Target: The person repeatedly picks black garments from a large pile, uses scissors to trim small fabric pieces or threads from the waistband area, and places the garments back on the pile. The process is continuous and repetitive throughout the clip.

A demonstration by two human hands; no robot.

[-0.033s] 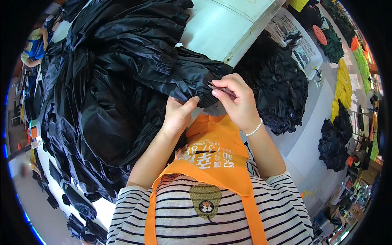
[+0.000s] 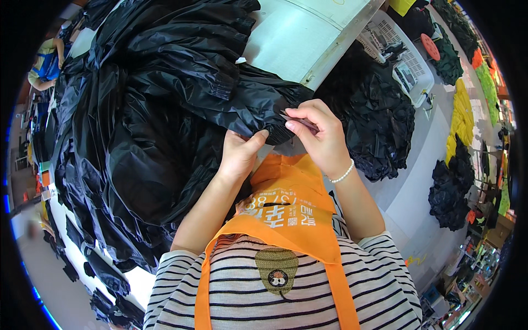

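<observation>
Left hand (image 2: pixel 240 151) is pinching the cuff (image 2: pixel 279 133), thumb pressing its gathers, fingers going under the cloth and out of sight. Right hand (image 2: pixel 325 138), right of the cuff, is pinching a slim dark tool (image 2: pixel 306 123) between thumb and forefinger; tip is pointing left, over the cuff's far side. Whether tip and cloth are touching: cannot tell.

Cuff is ending a black sleeve (image 2: pixel 220 110), which is running left and away from it into a heap (image 2: pixel 165 170) of like cloth. Left grip is probably steadying the gathers beneath the tool; heap is likely carrying the sleeve's weight. Right fingers are gripping close to the tip, presumably for fine control. Cuff is hanging near the apron (image 2: pixel 289 173), likely for a close view.

Metal table (image 2: pixel 297 38) is lying beyond the cuff; dark pile (image 2: pixel 379 121) is sitting to its right, white basket (image 2: pixel 424 82) farther off that way.

Against the earlier frame: both grips, tool and cuff are matching; no shift showing.
</observation>
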